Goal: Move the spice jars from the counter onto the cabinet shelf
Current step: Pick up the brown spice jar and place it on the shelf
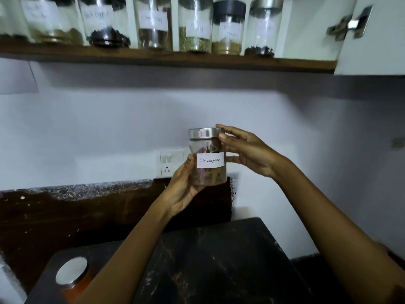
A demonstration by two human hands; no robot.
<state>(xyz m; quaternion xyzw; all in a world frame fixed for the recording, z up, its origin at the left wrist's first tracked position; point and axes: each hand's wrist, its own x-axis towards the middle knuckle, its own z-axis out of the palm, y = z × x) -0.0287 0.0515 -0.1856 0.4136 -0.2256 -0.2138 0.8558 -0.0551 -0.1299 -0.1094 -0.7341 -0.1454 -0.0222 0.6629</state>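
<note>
Head view: I am gripping the cinnamon jar (207, 159) in my left hand (184, 189), right hand (247, 150) pinching its lid (205, 133), risking knocking shelved jars (195, 25).

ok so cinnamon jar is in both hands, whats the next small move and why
Probably lift the cinnamon jar up toward the shelf. The left hand grips its lower body and the right hand touches near the lid, so it is held off the counter, well below the shelf. The jars there stand close together; a free spot is not clearly visible.
</note>
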